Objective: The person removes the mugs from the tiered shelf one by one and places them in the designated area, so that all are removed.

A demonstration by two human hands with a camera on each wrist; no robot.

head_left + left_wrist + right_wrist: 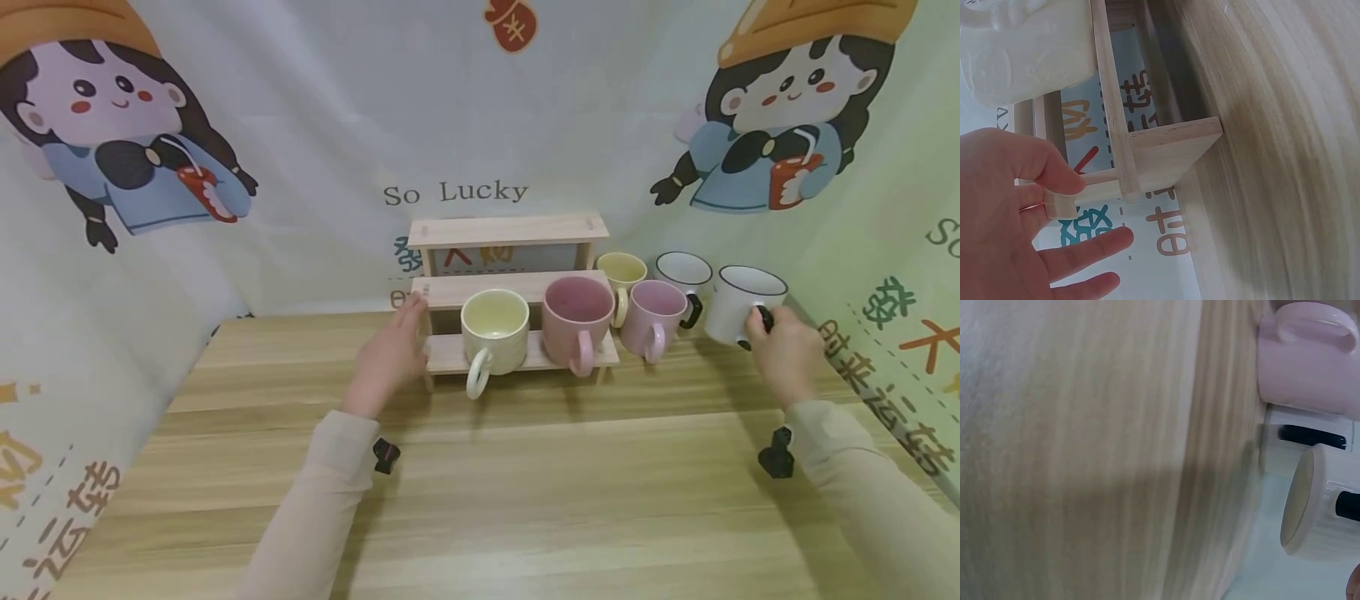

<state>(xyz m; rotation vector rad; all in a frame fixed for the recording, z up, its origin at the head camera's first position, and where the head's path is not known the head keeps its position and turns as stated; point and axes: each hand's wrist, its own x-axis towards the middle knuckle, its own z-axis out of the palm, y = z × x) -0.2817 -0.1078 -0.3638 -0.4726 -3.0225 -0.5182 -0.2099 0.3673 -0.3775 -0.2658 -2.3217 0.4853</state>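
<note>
A three-tier wooden rack (480,288) stands against the back cloth. My left hand (390,354) is at its left end; in the left wrist view, that hand (1004,206) pinches the end of a tier between thumb and finger, other fingers spread. On the lowest tier sit a cream mug (495,333) and a larger pink mug (573,325), handles toward me. At the right, my right hand (787,354) grips the black handle of a white mug (735,308) with a dark rim. In the right wrist view, this white mug's (1329,519) underside shows, raised off the table.
Right of the rack stand a yellow mug (618,271), a light pink mug (652,321) and another white mug (682,275) with a black handle, close together. Printed cloth (315,125) walls the wooden table (525,500) at the back and both sides.
</note>
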